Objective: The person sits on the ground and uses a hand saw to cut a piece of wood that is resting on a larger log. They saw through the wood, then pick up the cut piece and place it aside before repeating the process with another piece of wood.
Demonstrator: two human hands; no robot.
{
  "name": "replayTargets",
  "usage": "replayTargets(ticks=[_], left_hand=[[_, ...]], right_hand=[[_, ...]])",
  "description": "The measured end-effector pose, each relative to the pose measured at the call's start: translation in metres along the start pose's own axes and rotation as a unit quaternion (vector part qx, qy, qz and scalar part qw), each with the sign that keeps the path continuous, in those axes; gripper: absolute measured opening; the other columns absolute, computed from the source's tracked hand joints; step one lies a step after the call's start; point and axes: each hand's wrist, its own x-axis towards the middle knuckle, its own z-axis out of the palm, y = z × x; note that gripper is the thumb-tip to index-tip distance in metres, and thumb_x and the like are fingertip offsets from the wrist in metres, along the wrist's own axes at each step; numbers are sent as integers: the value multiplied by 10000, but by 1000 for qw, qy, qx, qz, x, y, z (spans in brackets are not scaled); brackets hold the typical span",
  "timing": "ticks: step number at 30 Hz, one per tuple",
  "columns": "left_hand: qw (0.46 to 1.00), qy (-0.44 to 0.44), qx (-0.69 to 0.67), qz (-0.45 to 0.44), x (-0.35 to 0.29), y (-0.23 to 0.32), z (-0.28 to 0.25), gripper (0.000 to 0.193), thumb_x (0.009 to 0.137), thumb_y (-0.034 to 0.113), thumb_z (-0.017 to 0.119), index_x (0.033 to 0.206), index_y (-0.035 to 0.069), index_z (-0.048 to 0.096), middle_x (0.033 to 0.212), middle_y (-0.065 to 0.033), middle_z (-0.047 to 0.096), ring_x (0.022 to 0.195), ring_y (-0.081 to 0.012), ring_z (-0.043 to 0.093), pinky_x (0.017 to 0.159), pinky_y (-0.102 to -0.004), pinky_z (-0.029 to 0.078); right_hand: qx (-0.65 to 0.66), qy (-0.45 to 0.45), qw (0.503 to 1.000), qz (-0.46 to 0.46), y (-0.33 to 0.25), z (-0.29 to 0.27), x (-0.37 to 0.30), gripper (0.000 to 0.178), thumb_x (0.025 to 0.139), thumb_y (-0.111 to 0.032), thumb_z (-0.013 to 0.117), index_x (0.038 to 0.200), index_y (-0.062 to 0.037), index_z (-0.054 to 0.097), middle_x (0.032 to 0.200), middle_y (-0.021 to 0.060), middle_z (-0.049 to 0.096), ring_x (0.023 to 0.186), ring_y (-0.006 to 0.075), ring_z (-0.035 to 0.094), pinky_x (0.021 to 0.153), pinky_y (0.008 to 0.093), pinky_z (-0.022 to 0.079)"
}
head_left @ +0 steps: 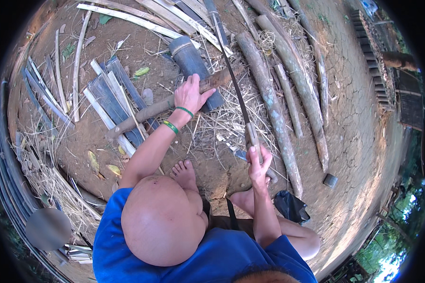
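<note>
My left hand (189,96), with two green bands at its wrist, is closed around a barked branch (148,112). The branch crosses over a thick dark bamboo section (188,56) lying on the ground. My right hand (259,162) grips the curved wooden handle (251,134) of a long-bladed tool, by its look a saw. Its narrow dark blade (239,96), seen nearly edge-on, points away from me and passes across the branch near its right end. Whether it cuts into the wood cannot be told. My bare feet (185,175) rest on the soil close by.
Split bamboo strips (106,96) lie to the left. Pale slats (141,20) spread at the far side. Several long poles (269,101) stretch along the right, over straw and shavings (229,125). A black bag (292,206) sits beside my right leg, with a small dark block (330,180) farther right.
</note>
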Motion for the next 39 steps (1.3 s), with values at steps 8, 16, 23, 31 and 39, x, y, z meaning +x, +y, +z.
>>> replayTargets(ticks=[8, 16, 23, 31, 39], left_hand=[[999, -7, 18, 28, 2, 10, 2, 478, 902, 532, 681, 995, 76, 570, 914, -157, 611, 850, -403, 652, 714, -502, 532], [998, -27, 18, 49, 43, -3, 12, 338, 985, 416, 586, 995, 80, 620, 996, -162, 614, 975, -384, 607, 831, -506, 495], [996, -5, -85, -12, 55, 23, 28, 357, 962, 429, 626, 1013, 78, 590, 1028, -144, 664, 978, -379, 634, 854, -482, 501], [991, 92, 44, -90, 28, 19, 15, 592, 902, 618, 628, 922, 28, 589, 1007, -206, 653, 918, -427, 665, 815, -498, 526], [981, -129, 34, -138, 23, 3, -20, 801, 854, 756, 566, 1022, -26, 619, 930, -295, 709, 914, -445, 708, 814, -531, 561]], right_hand=[[-44, -3, 999, -8, 8, -1, 3, 314, 917, -188, 676, 693, -12, 545, 547, 18, 457, 496, 107, 394, 482, 322, 294], [14, 56, 998, 19, 17, 3, 1, 344, 985, -270, 638, 758, -18, 577, 596, -6, 510, 537, 75, 435, 508, 264, 325], [26, 51, 998, 39, 10, 1, 0, 360, 987, -284, 635, 753, -18, 573, 599, -4, 513, 541, 77, 436, 510, 268, 329], [-27, 30, 999, 13, 15, -4, 3, 360, 968, -264, 651, 711, -27, 563, 577, -13, 493, 536, 75, 421, 504, 281, 316], [-33, -6, 999, -3, 9, 7, 10, 360, 930, -221, 685, 674, -14, 541, 541, 10, 443, 511, 103, 382, 489, 321, 289]])
